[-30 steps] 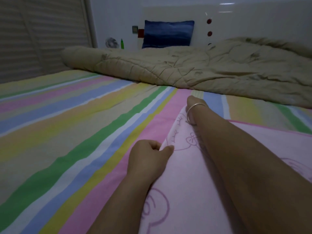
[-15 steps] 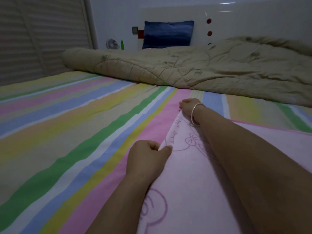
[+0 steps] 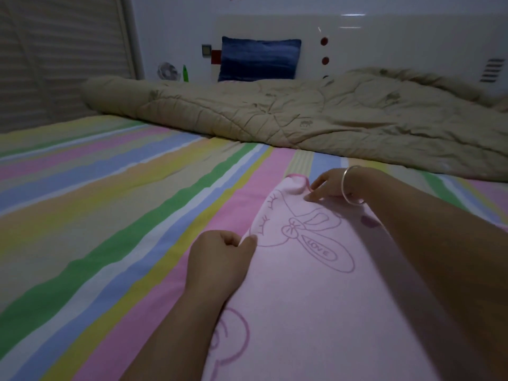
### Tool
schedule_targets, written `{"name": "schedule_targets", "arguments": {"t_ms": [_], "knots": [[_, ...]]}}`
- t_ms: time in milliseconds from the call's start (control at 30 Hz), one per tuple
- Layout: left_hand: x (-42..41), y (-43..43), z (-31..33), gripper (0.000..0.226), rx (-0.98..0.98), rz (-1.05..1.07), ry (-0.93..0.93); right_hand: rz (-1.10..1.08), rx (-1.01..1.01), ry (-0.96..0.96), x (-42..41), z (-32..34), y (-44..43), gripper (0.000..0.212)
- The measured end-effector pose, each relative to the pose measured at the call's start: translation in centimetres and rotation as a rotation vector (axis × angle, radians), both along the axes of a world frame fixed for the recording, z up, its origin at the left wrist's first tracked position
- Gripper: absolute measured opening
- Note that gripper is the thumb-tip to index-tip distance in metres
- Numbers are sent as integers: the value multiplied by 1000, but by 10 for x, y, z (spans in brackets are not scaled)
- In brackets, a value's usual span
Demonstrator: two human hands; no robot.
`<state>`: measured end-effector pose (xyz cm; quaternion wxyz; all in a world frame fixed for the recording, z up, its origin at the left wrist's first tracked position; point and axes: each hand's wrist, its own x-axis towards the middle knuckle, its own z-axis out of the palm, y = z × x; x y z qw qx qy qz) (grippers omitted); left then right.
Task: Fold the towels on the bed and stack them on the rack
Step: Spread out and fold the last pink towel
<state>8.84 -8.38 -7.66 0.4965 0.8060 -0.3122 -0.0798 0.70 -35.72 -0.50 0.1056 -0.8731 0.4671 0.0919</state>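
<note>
Under your fingers [image 3: 316, 196] the towel [image 3: 316, 298] is pale pink, with darker pink outline cartoons and the word LOVE. Left of your fingers the sheet [image 3: 110, 215] is striped pastel green, blue, yellow, pink, beige and white. Beyond them the quilt [image 3: 302, 119] is tan and the pillow [image 3: 258, 60] dark blue.

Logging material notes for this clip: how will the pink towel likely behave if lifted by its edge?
Probably floppy: the pink towel curls over at its far corner beside the right hand. Likely light: the left hand holds its bunched edge with a simple pinch.
</note>
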Motion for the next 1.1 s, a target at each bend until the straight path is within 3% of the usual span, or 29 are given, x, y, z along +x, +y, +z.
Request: {"name": "schedule_targets", "arguments": {"t_ms": [100, 233, 300, 433, 500, 633, 700, 733, 833, 900, 967, 1033, 1100], "knots": [[0, 0, -1, 40, -8, 10, -3, -84, -136, 127, 11, -3, 6, 81], [-1, 1, -1, 40, -8, 19, -11, -119, -156, 26, 11, -10, 9, 71], [-3, 1, -3, 40, 1, 37, -30, -103, -161, -68, 4, -15, 8, 67], [-7, -1, -7, 38, -14, 65, -117, -30, -198, -437, -31, -20, 27, 22], [-11, 1, -4, 36, -12, 63, -124, 35, -314, -580, -51, -13, 54, 15], [-16, 8, -4, 29, 55, 6, -99, 268, -572, -528, -78, 0, 123, 19], [-26, 22, 6, 13, 51, -26, -33, 390, -693, -514, -99, 11, 171, 21], [-31, 30, 12, 15, 38, -17, 23, 433, -726, -538, -106, 13, 192, 25], [-51, 73, 31, 19, -111, 93, 134, 534, -793, -544, -138, 17, 257, 30], [-68, 111, 50, 30, -96, 50, 251, 560, -788, -565, -156, 18, 299, 31], [-85, 147, 62, 54, 77, -71, 400, 585, -772, -612, -169, 6, 334, 28], [-104, 190, 62, 61, 210, -166, 390, 629, -721, -606, -184, -5, 374, 23], [-118, 226, 57, 48, 209, -257, 252, 655, -718, -550, -196, -13, 398, 18]]}}
